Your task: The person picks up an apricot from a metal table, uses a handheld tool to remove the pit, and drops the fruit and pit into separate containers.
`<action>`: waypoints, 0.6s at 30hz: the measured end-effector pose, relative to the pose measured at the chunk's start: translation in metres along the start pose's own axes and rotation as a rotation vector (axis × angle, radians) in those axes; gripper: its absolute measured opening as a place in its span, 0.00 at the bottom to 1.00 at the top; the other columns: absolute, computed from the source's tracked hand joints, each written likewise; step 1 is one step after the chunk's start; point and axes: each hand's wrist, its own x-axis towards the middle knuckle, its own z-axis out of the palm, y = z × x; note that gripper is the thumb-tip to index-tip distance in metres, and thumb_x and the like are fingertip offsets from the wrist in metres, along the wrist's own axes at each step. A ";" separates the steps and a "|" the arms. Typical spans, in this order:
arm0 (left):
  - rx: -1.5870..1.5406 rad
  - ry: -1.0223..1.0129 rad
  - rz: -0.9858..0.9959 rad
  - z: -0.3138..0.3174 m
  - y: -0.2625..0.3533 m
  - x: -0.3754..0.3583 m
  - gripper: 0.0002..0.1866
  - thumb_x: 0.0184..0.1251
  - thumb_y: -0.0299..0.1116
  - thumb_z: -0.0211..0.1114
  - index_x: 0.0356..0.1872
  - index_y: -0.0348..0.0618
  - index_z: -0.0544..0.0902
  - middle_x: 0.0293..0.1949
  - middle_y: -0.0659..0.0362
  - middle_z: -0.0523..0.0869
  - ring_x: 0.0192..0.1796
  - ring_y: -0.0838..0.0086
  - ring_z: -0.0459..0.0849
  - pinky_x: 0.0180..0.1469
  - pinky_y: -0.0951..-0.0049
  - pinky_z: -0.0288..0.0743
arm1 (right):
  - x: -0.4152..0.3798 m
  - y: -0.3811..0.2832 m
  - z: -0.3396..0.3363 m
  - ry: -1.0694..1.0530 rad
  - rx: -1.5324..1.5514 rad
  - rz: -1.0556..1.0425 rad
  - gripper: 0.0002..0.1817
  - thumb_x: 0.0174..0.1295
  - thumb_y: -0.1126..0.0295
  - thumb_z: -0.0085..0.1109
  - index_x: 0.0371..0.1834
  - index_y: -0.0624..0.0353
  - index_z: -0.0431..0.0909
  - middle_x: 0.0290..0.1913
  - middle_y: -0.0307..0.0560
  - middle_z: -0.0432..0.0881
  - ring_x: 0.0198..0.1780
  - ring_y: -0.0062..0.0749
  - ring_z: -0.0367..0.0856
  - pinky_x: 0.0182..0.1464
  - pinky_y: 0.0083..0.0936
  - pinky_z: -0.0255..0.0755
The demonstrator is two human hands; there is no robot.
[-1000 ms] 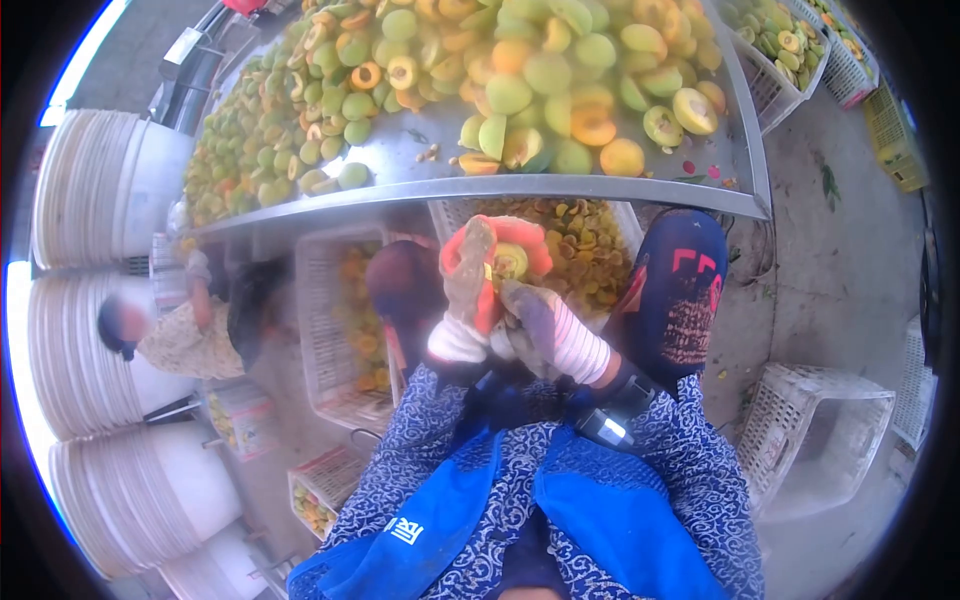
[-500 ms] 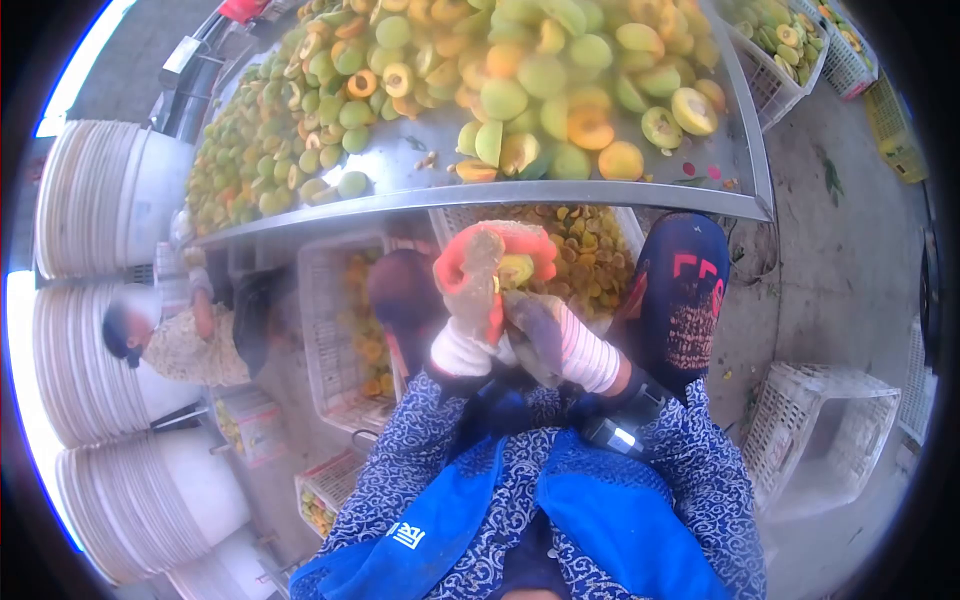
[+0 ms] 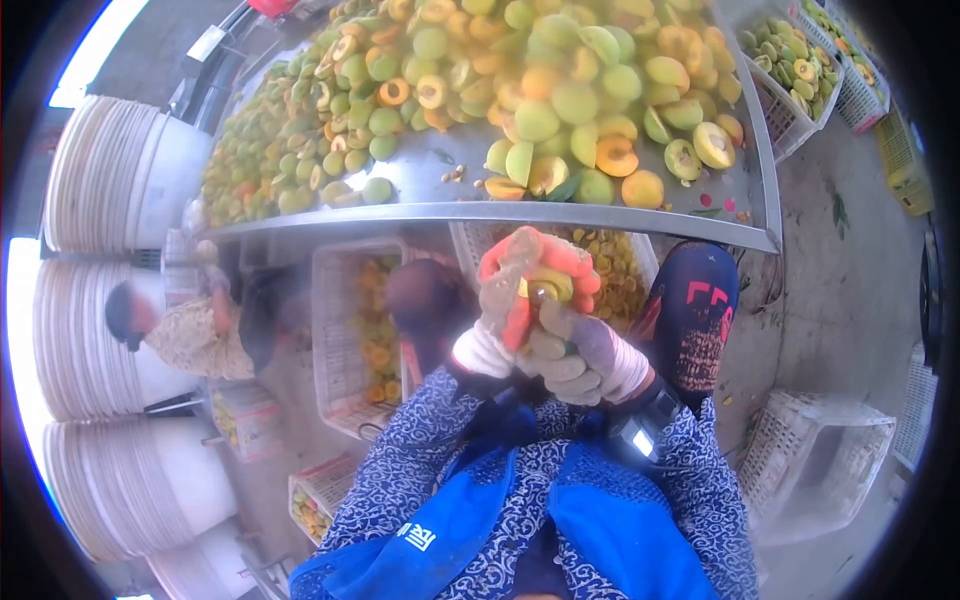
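My left hand (image 3: 515, 285), in an orange-and-white work glove, is closed around a cut apricot (image 3: 556, 284) whose yellow flesh faces my other hand. My right hand (image 3: 572, 352), in a greyish glove, is curled shut just below, its thumb reaching up to the fruit. A small bright spot shows at the thumb tip; whatever lies inside these fingers is hidden. Both hands are above a white crate (image 3: 475, 242) with many apricot pieces (image 3: 612, 270) in it, between my knees.
A metal-edged table (image 3: 480, 211) heaped with green and orange apricots (image 3: 537, 118) stands ahead. Another crate (image 3: 330, 330) of pieces is left, a tipped white crate (image 3: 800, 460) right. Stacked white tubs (image 3: 95, 340) and a seated person (image 3: 205, 330) are at far left.
Both hands appear farther right and slightly lower, with the view itself shifted. My left hand has turned, showing more of the apricot's cut face; my right thumb now points up at it.
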 end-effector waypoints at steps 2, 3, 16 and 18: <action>-0.365 0.158 -0.131 0.013 0.000 -0.006 0.26 0.82 0.59 0.59 0.46 0.42 0.84 0.42 0.52 0.90 0.39 0.62 0.90 0.40 0.61 0.88 | 0.005 0.002 -0.007 -0.240 0.062 0.020 0.27 0.82 0.39 0.45 0.30 0.46 0.69 0.19 0.30 0.64 0.11 0.15 0.56 0.09 0.18 0.52; -0.449 0.314 -0.194 0.013 0.004 -0.002 0.25 0.83 0.61 0.55 0.48 0.48 0.82 0.43 0.56 0.89 0.41 0.61 0.90 0.40 0.60 0.88 | 0.009 0.004 -0.009 -0.278 0.091 0.018 0.28 0.81 0.37 0.44 0.31 0.47 0.70 0.19 0.30 0.66 0.11 0.15 0.59 0.09 0.18 0.54; 1.478 0.458 0.543 -0.050 0.099 0.018 0.15 0.67 0.35 0.73 0.53 0.47 0.89 0.50 0.52 0.92 0.51 0.56 0.91 0.56 0.63 0.83 | 0.055 0.036 -0.046 0.146 0.650 -0.175 0.25 0.74 0.35 0.59 0.32 0.44 0.75 0.20 0.27 0.64 0.16 0.20 0.61 0.19 0.22 0.55; 1.519 0.382 0.394 -0.035 0.064 0.084 0.22 0.67 0.45 0.71 0.60 0.49 0.85 0.52 0.49 0.91 0.55 0.51 0.89 0.61 0.57 0.81 | 0.049 0.033 -0.047 0.221 0.595 -0.205 0.25 0.74 0.35 0.58 0.34 0.43 0.75 0.20 0.27 0.65 0.16 0.20 0.61 0.19 0.22 0.56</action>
